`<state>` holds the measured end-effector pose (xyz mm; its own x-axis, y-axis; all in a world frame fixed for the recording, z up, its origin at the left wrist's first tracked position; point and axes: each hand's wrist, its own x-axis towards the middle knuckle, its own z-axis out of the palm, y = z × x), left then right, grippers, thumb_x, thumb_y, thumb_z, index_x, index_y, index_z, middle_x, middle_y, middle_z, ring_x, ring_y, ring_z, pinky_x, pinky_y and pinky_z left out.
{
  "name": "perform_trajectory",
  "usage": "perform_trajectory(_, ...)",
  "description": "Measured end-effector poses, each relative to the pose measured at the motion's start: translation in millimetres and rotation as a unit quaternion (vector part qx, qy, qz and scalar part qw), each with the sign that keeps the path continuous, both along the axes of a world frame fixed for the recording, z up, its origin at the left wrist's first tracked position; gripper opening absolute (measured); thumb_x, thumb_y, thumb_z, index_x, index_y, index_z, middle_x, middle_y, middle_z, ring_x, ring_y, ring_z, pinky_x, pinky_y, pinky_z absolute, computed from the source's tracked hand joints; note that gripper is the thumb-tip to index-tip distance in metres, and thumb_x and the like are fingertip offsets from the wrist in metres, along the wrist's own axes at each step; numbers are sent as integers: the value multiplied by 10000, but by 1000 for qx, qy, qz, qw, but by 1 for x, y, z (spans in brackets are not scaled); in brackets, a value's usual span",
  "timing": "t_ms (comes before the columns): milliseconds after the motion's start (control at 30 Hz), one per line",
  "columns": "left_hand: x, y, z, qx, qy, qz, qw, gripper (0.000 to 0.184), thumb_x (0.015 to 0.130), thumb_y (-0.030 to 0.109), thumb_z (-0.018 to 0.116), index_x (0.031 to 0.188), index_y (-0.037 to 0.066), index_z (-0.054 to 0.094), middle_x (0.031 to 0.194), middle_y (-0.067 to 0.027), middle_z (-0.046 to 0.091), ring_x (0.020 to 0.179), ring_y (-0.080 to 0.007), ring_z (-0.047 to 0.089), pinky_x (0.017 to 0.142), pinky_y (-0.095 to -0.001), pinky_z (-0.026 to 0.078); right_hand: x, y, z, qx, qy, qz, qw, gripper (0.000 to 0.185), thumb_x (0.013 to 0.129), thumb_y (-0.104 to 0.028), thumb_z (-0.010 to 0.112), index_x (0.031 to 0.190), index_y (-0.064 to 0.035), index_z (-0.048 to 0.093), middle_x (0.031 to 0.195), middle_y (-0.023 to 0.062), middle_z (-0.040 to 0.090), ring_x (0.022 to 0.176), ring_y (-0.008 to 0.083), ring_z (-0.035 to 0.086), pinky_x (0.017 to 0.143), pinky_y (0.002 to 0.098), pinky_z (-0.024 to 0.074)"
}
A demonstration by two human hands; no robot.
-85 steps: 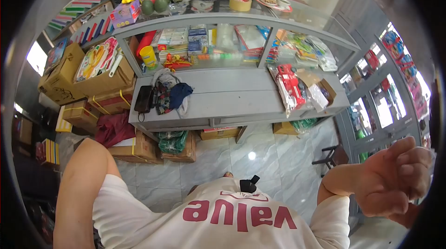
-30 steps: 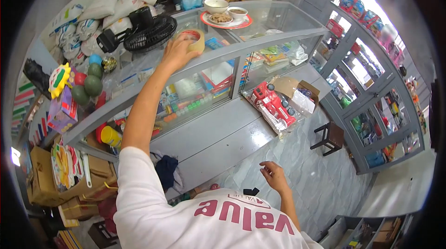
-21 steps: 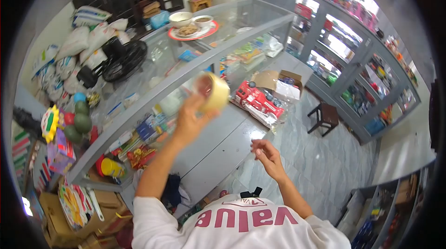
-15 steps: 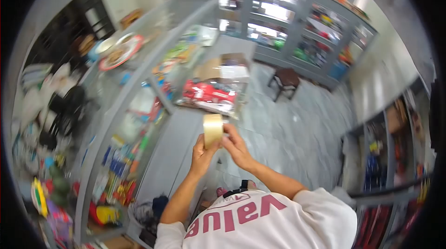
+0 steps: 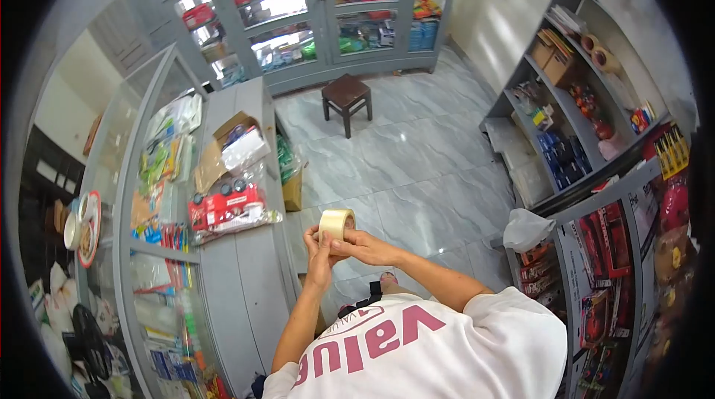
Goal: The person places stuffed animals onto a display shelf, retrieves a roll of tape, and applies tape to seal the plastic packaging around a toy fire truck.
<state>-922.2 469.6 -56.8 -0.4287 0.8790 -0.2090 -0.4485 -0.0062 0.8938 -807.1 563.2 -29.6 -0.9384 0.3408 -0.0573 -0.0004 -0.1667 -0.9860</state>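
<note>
A roll of clear yellowish packing tape [image 5: 335, 225] is held up in front of my body, between both hands. My left hand [image 5: 319, 256] grips it from the left and below, fingers wrapped round its edge. From the right, my right hand [image 5: 365, 246] presses against the lower side of the roll, its fingertips meeting my left hand. Part of the roll's underside is hidden by the fingers. To the left on the grey counter [image 5: 257, 280] lies a red toy truck in clear plastic [image 5: 231, 205], apart from my hands.
An open cardboard box [image 5: 231, 147] sits behind the toy. A glass display case [image 5: 141, 168] runs along the left. On the tiled floor stands a dark stool [image 5: 346, 95]. Shelves [image 5: 555, 101] and a rack of boxed goods [image 5: 596, 265] line the right.
My view has swung to the right, so the counter and stool appear farther left and the right-hand shelves show more. Both hands still hold the tape, now turned to show its hollow core.
</note>
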Motion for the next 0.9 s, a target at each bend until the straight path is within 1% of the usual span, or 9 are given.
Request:
perform_trajectory(133, 30, 46, -2, -27, -79, -110, 990, 497, 913, 499, 407, 1218, 110, 358, 1110, -91, 493, 976, -192, 565, 723, -350, 538, 33, 34, -20, 49, -41, -74, 995, 370, 944, -344, 457, 1057, -6, 557, 995, 60, 566, 896, 118, 510, 772, 281, 436)
perform_trajectory(200, 44, 68, -14, -43, -93, -140, 985, 514, 910, 525, 386, 1239, 131, 397, 1115, -81, 520, 991, -191, 559, 755, -369, 521, 49, 42, -30, 161, -42, -233, 958, 337, 940, -318, 475, 981, 3, 569, 873, 39, 558, 791, 105, 492, 690, 274, 431)
perform_trajectory(233, 53, 80, -15, -63, -130, -161, 976, 511, 909, 521, 395, 1240, 132, 403, 1120, -73, 522, 993, -195, 555, 776, -375, 506, 58, 46, -35, 163, -44, -244, 955, 337, 940, -318, 475, 981, 3, 569, 873, 39, 558, 791, 105, 492, 690, 274, 431)
perform_trajectory(333, 75, 114, -35, -99, -179, -212, 956, 484, 906, 495, 434, 1228, 134, 425, 1111, -50, 541, 992, -188, 546, 821, -379, 464, 89, 71, -58, 76, -70, -414, 905, 334, 929, -323, 490, 846, -13, 583, 685, -4, 503, 651, 86, 459, 596, 245, 396)
perform_trajectory(433, 90, 142, -50, -106, -148, -235, 955, 416, 899, 442, 488, 1185, 141, 464, 1081, -39, 559, 971, -160, 545, 813, -351, 460, 137, 103, -93, -32, -95, -563, 820, 371, 900, -326, 530, 621, -90, 463, 514, -58, 356, 468, 46, 312, 433, 218, 250)
perform_trajectory(533, 93, 167, -46, -124, -155, -301, 933, 407, 899, 433, 492, 1176, 135, 471, 1077, -43, 560, 970, -163, 543, 809, -340, 456, 183, 114, -82, -148, -73, -638, 752, 357, 903, -296, 517, 621, -86, 457, 503, -66, 347, 449, 42, 311, 414, 215, 243)
perform_trajectory(700, 100, 209, -66, -182, -125, -409, 885, 397, 889, 435, 511, 1145, 134, 474, 1032, -44, 561, 934, -177, 542, 799, -365, 458, 225, 107, -130, -210, -5, -716, 666, 165, 885, -192, 535, 818, -43, 564, 624, -30, 447, 517, 53, 371, 417, 215, 267)
perform_trajectory(767, 107, 223, -74, -205, -111, -460, 857, 393, 886, 435, 517, 1135, 134, 473, 1029, -46, 560, 936, -181, 542, 798, -370, 459, 234, 94, -163, -207, -27, -694, 689, 159, 882, -156, 534, 974, -34, 578, 716, -8, 494, 580, 75, 457, 427, 213, 333)
perform_trajectory(900, 130, 251, -80, -250, -98, -571, 776, 404, 860, 441, 560, 1111, 139, 463, 1023, -63, 560, 928, -210, 556, 787, -390, 469, 231, 62, -164, -285, -13, -760, 584, 192, 889, -160, 524, 1020, -27, 571, 730, 14, 530, 602, 105, 522, 471, 228, 412)
